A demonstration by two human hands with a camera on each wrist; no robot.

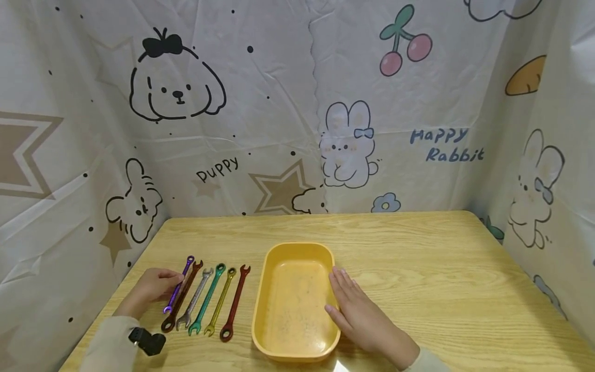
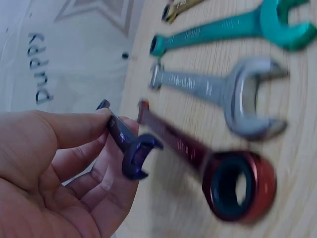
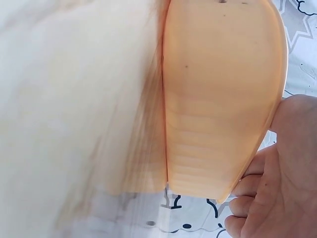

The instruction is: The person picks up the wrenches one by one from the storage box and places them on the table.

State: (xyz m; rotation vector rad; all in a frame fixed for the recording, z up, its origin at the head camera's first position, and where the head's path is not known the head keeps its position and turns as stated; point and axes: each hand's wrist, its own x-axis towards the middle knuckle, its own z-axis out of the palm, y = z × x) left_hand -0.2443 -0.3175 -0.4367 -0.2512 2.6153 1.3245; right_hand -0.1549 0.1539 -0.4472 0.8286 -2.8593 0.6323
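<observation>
My left hand pinches a small purple combination wrench between thumb and fingers. In the left wrist view the open end of that purple wrench points away from the fingertips. Right beside it lies a dark red wrench, then a silver wrench, a green wrench, a yellow wrench and another red wrench. With straight fingers, my right hand rests against the right rim of a yellow plastic bin. Nothing lies inside the bin.
Everything stands on a light wood-grain table. A patterned curtain hangs behind the table and along both sides. On the left forearm sits a black wrist camera.
</observation>
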